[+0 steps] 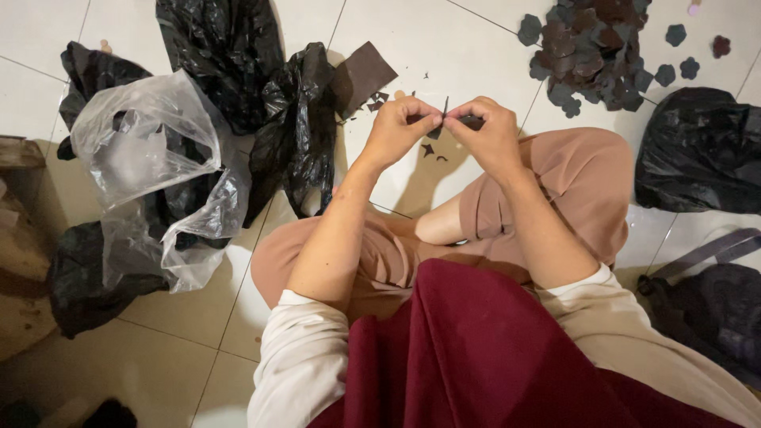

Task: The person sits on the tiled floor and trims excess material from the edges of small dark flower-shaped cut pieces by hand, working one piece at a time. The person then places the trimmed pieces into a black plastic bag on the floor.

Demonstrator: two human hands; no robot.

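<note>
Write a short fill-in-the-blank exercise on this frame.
1. Both hands, left hand and right hand, pinch one small dark ____ between them.
2. The pile of flower-shaped cutouts lies on the ____ floor.
3. The clear plastic bag lies on the person's ____ side.

Missing words: piece; tiled; left

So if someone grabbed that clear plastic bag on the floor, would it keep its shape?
Probably not. The clear plastic bag is thin and crumpled, so it would likely flop and collapse. It looks nearly empty, so it is probably very light. Its glossy film may slip in a hand, and a push might just slide it across the floor tiles.
</note>
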